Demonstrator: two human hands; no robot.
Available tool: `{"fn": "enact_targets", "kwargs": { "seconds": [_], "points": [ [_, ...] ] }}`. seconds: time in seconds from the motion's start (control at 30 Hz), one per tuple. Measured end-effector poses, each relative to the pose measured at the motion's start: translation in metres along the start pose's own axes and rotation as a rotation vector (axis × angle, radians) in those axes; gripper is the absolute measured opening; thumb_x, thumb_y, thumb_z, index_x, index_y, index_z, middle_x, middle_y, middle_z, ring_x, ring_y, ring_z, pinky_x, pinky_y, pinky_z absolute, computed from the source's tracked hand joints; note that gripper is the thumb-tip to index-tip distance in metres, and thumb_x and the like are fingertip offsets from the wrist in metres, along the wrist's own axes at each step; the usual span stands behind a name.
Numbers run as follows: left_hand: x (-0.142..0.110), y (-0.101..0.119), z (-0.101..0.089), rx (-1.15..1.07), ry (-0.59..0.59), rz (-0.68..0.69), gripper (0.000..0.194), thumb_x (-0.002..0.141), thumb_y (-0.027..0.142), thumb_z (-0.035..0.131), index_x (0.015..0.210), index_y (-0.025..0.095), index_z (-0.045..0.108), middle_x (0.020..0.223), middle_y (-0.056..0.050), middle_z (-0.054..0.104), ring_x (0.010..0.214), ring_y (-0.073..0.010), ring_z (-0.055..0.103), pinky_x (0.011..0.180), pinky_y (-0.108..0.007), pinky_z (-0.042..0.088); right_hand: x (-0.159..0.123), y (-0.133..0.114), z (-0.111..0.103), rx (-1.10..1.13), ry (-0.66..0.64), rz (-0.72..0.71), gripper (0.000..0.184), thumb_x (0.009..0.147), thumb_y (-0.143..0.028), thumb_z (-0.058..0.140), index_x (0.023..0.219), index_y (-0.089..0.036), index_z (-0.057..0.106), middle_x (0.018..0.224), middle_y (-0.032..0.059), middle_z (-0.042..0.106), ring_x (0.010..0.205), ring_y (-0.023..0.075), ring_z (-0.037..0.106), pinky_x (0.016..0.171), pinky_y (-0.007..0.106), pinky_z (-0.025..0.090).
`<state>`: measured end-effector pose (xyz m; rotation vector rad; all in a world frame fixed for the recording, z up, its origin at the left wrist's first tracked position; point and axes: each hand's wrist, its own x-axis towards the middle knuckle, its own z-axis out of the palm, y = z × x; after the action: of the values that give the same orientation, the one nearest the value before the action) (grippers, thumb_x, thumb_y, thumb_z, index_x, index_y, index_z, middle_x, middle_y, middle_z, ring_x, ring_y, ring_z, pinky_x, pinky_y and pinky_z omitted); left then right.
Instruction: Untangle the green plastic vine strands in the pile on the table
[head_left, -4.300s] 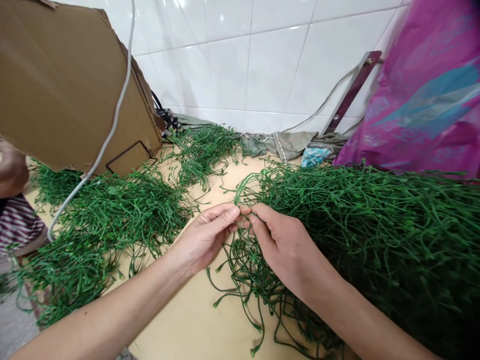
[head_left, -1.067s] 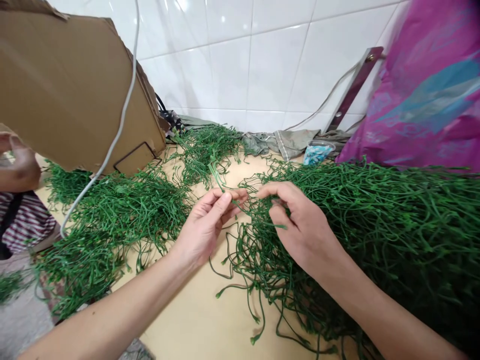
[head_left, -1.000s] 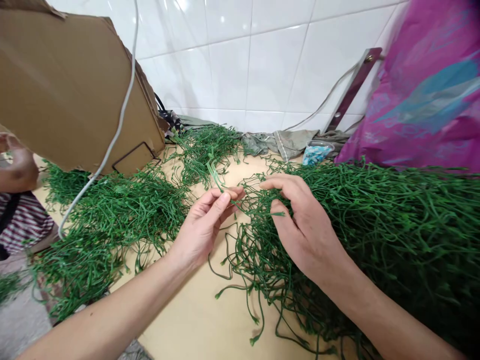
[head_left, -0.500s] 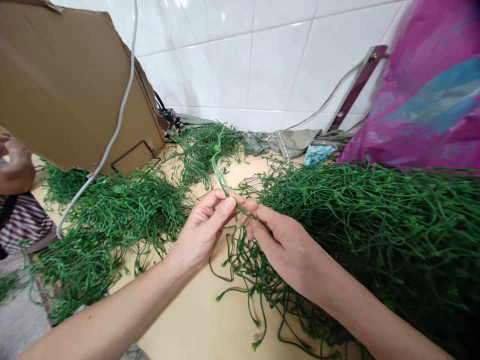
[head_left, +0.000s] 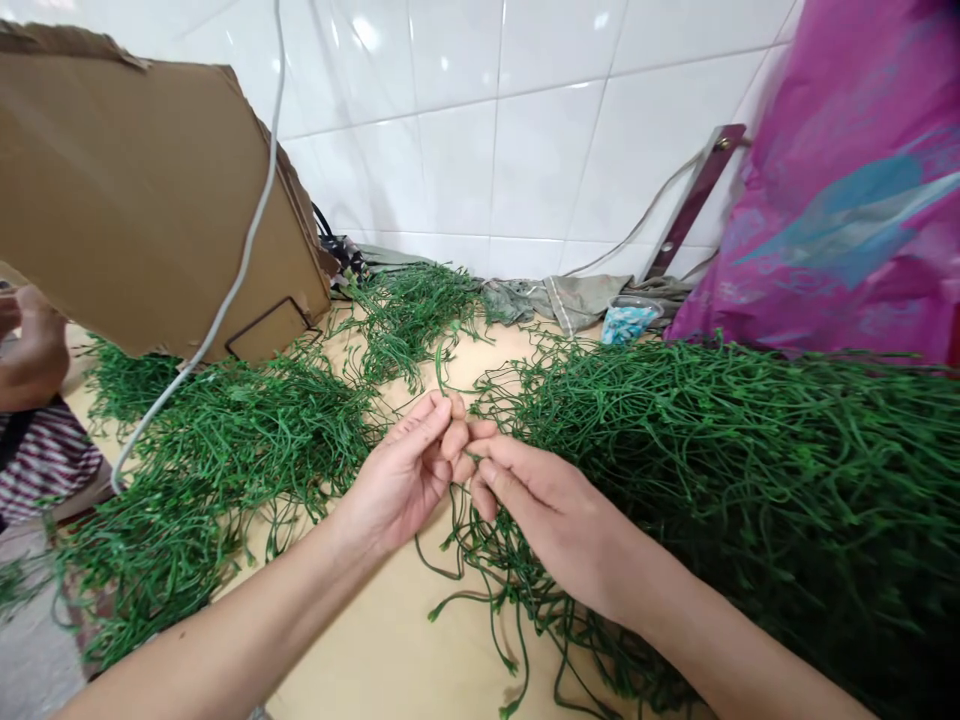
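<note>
A: Surface, room?
B: Tan tabletop (head_left: 390, 650), white tile wall (head_left: 487, 150) behind.
A: Containers?
B: Clear plastic tub (head_left: 643, 302) of blue bits (head_left: 622, 325), 1 o'clock.
A: Fingers?
B: Left hand (head_left: 397, 475) and right hand (head_left: 540, 520) meet, fingertips (head_left: 456, 438) pressed together, pinching a green plastic strand (head_left: 441, 370) that rises toward 12 o'clock.

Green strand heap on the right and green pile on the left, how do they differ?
The right heap is bigger and deeper than the left pile. The right heap runs off the picture's edge, while the left pile ends within view. A cardboard sheet overhangs the left pile, not the right heap. Both are tangled thin green strands.
</note>
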<state>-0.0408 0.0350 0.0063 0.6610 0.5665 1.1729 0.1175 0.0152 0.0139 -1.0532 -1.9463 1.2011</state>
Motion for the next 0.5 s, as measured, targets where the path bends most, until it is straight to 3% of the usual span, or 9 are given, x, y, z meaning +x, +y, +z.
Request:
{"fn": "enact_targets", "kwargs": {
  "seconds": [0.13,0.23,0.37,0.5],
  "points": [
    [0.002,0.006,-0.004,-0.097,0.071,0.018,0.022,0.103,0.015,0.047,0.086,0.014,0.061,0.049,0.012,0.037,0.037,0.0002,0.035,0.078,-0.025,0.062,-0.002,0.008,0.003,-0.269,-0.105,-0.033,0.025,0.1,-0.012,0.034,0.084,-0.022,0.051,0.082,-0.0007,0.055,0.084,0.0168,0.053,0.081,0.033,0.041],
    [0.001,0.007,-0.005,-0.063,0.075,0.053,0.027,0.105,0.016,0.042,0.085,0.014,0.061,0.049,0.011,0.037,0.038,-0.0006,0.038,0.082,-0.029,0.063,0.0,0.015,0.006,-0.334,-0.099,-0.029,0.026,0.101,-0.011,0.034,0.09,-0.021,0.055,0.085,0.0011,0.06,0.088,0.0184,0.056,0.084,0.035,0.04],
    [0.0,0.015,0.0,-0.028,0.057,0.122,0.022,0.102,0.021,0.052,0.084,0.015,0.064,0.049,0.01,0.038,0.04,-0.002,0.039,0.076,-0.027,0.063,0.002,0.019,0.011,-0.467,-0.063,-0.027,0.026,0.101,-0.01,0.037,0.096,-0.019,0.061,0.087,0.004,0.063,0.087,0.02,0.057,0.085,0.037,0.04],
    [-0.017,0.046,-0.001,0.016,0.044,0.244,0.015,0.09,0.023,0.07,0.077,0.018,0.067,0.049,0.009,0.04,0.043,-0.0031,0.042,0.076,-0.027,0.062,-0.001,0.016,0.013,-0.504,-0.076,-0.019,0.029,0.1,-0.008,0.038,0.104,-0.017,0.065,0.095,0.0062,0.069,0.092,0.0208,0.057,0.088,0.037,0.039]
  ]
}}
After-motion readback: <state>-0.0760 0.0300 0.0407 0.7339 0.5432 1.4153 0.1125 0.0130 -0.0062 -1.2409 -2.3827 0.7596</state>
